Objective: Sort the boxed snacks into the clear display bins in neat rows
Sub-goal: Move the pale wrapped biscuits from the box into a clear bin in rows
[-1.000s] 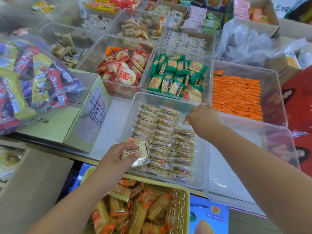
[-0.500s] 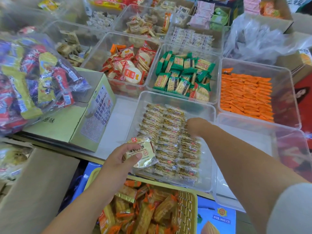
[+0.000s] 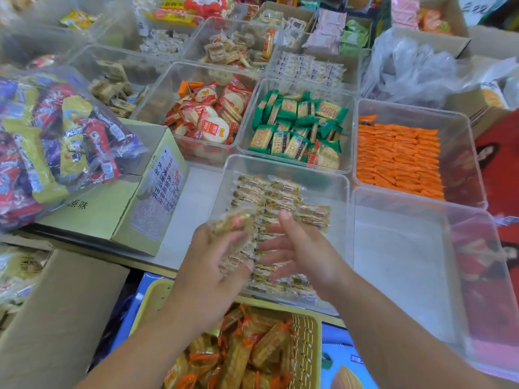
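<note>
Crinkly plastic packet in left hand

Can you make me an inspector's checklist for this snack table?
Surface: white tabletop, mostly covered by bins.
Job's things: clear bin holds tan packets in rows; yellow basket holds orange-ended packets.
Clutter: green carton with a bag of mixed snacks lying on it.
Hands: left hand grips one blurred packet; right hand open, fingers spread over the rows.
Cables: nothing seen.
Surroundings: more bins behind with red packets, green packets and orange packets.
</note>
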A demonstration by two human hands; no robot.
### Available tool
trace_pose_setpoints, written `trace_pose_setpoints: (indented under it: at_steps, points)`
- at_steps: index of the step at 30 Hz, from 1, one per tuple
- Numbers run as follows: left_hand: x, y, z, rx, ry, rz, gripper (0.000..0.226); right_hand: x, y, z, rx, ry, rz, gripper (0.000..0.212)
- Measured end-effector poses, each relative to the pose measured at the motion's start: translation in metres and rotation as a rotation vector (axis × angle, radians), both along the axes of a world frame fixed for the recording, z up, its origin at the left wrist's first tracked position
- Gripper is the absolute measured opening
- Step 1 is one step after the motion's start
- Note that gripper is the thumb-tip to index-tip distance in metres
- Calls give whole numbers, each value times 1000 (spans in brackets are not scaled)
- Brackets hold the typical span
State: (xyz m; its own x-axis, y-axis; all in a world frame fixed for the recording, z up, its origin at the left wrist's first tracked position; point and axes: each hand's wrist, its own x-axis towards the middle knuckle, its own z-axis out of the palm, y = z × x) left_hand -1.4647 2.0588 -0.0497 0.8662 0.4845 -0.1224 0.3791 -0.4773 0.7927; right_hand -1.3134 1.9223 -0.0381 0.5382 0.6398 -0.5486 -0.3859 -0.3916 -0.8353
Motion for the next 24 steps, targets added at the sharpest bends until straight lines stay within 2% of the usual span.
trace_pose_setpoints:
  at_steps: [1, 3, 6, 8, 9, 11, 12, 14, 16, 19, 22, 24]
  points:
    - [3, -5, 2, 108, -6, -113, 46, -5, -2, 0, 72, 175, -22, 67]
    - [9, -13, 3, 277, -31, -317, 43, -8, -4, -3, 177, 340, -44, 67]
    - [9, -16, 0, 382, 21, -475, 36, 3, -7, -7, 174, 315, -184, 45]
    - [7, -13, -4, 393, 52, -430, 37, 19, -9, -7, 66, 96, -180, 21]
    - [7, -10, -6, 410, 68, -371, 39, 31, -11, -6, -35, -150, -136, 13]
    - [7, 0, -11, 463, 167, -221, 52, 61, -12, -5, -278, -754, 9, 7]
    - [7, 6, -15, 476, 270, -157, 62, 78, -12, -6, -375, -974, 104, 4]
    - [4, 19, -25, 466, 494, -90, 82, 109, -9, -6, -532, -1208, 296, 8]
    - [-1, 27, -33, 427, 615, -75, 95, 129, -2, -10, -717, -1320, 506, 13]
    - [-6, 28, -39, 409, 668, -109, 101, 142, 13, -24, -927, -1419, 770, 40]
    - [-8, 28, -41, 456, 662, -125, 103, 150, 22, -48, -952, -1382, 885, 46]
    - [-7, 30, -40, 469, 662, -132, 103, 155, 25, -64, -944, -1271, 878, 50]
